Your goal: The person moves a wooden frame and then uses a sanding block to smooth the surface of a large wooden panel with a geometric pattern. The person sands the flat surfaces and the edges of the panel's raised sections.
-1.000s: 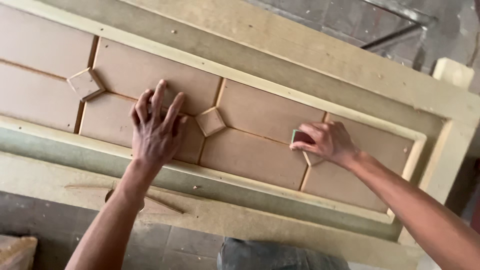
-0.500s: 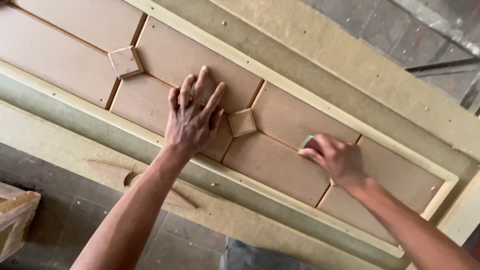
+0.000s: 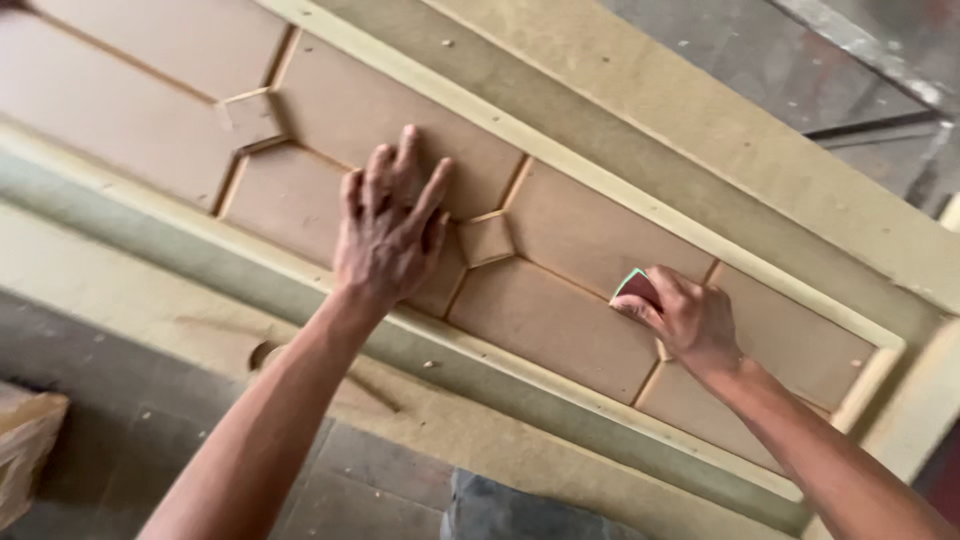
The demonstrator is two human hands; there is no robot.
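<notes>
Left hand (image 3: 388, 230) lies flat, fingers spread, on the panelled door (image 3: 590, 240); right hand (image 3: 685, 318) pinches a sanding pad (image 3: 632, 288).

I have one view only, from the head camera, looking down and forward along both forearms at close range. It tilts, so the panelled wooden door (image 3: 560, 230) runs diagonally across the picture. My left hand (image 3: 390, 235) sits near centre, my right hand (image 3: 685, 320) toward the lower right.

Soft even daylight, faint shadows, slight motion blur throughout
</notes>
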